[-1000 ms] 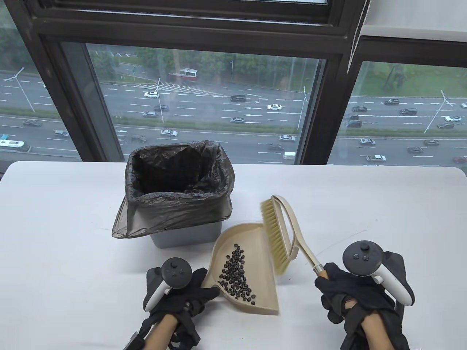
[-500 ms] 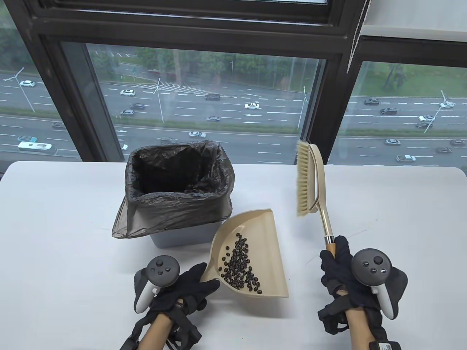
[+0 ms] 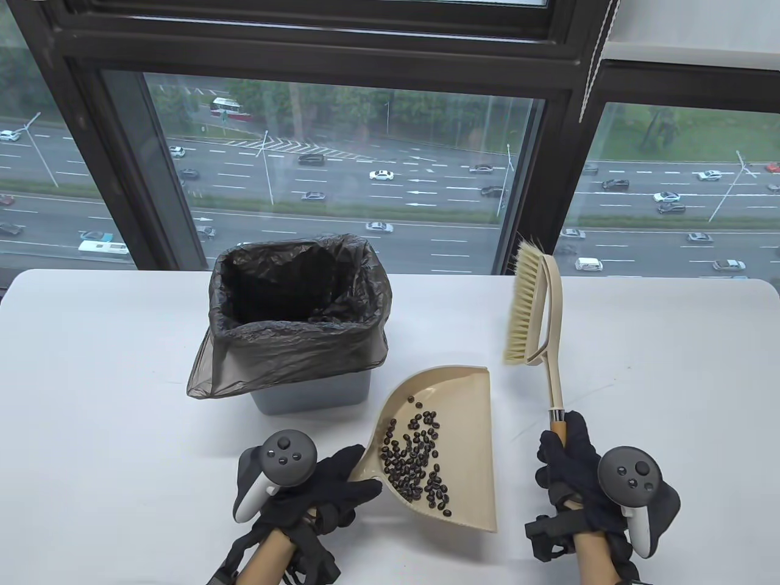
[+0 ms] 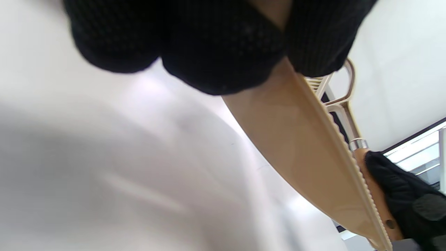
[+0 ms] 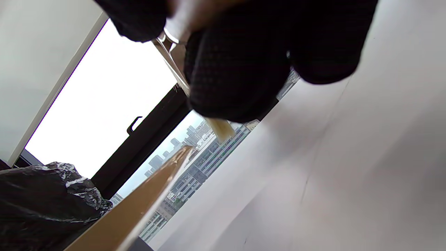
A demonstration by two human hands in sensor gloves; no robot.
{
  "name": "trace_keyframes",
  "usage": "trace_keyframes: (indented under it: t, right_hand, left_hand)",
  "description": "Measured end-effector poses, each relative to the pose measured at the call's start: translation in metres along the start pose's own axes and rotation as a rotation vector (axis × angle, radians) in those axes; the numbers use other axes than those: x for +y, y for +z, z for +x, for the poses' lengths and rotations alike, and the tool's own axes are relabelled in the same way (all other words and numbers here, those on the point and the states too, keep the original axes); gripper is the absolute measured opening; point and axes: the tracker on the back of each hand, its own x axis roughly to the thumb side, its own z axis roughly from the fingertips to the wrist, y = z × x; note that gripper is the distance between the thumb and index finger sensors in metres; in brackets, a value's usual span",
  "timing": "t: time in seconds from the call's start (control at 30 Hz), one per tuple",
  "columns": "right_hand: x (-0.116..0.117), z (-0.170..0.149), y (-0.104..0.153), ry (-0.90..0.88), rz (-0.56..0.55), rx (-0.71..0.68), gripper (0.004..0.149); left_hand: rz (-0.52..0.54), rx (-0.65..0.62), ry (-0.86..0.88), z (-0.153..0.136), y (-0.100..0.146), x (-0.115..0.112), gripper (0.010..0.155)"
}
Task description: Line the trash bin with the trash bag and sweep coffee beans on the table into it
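The grey trash bin (image 3: 311, 399) stands lined with a dark trash bag (image 3: 292, 347), its mouth open. My left hand (image 3: 350, 481) grips the handle of a beige dustpan (image 3: 469, 481), which carries a pile of coffee beans (image 3: 417, 460) just right of the bin. In the left wrist view the dustpan's underside (image 4: 296, 139) hangs above the table. My right hand (image 3: 563, 448) holds the wooden handle of a beige brush (image 3: 533, 311), upright and clear of the pan, bristles facing left.
The white table (image 3: 109, 378) ends at a large window behind the bin. The bag's loose edge (image 3: 204, 378) hangs down the bin's left side. In the right wrist view the bag (image 5: 45, 198) and the dustpan's rim (image 5: 139, 209) lie to the left.
The brush has risen off the dustpan and swung up to the right. The dustpan with its beans has shifted right and turned, still in my left hand.
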Motion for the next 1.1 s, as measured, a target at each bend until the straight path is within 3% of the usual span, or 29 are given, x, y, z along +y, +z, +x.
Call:
trace_keyframes:
  t: [0.2,0.3,0.47,0.6,0.73,0.9,1.1]
  right_hand:
    - [-0.008,-0.007,0.002,-0.034,0.01,0.033,0.066]
    - [-0.009,-0.006,0.003,-0.041,0.013,0.03,0.066]
    - [-0.007,-0.006,0.004,-0.054,0.036,0.027,0.066]
    - [-0.006,-0.005,0.004,-0.054,0.047,0.025,0.066]
    - [-0.005,-0.005,0.005,-0.054,0.059,0.022,0.066]
    - [-0.004,-0.004,0.006,-0.06,0.06,0.012,0.065]
    - [-0.003,-0.004,0.006,-0.07,0.059,0.003,0.066]
  left_hand:
    - [0.046,-0.056,0.032,0.048,0.007,0.025,0.075]
    - [0.109,-0.049,-0.011,0.071,0.012,0.05,0.076]
    - [0.145,-0.023,0.074,0.095,0.023,0.093,0.076]
    - [0.259,0.004,0.095,0.108,0.034,0.13,0.077]
    - [0.374,0.06,0.092,0.112,0.041,0.164,0.076]
    - [0.61,0.196,0.046,0.104,0.052,0.206,0.077]
    - [0.785,0.352,-0.022,0.075,0.061,0.228,0.077]
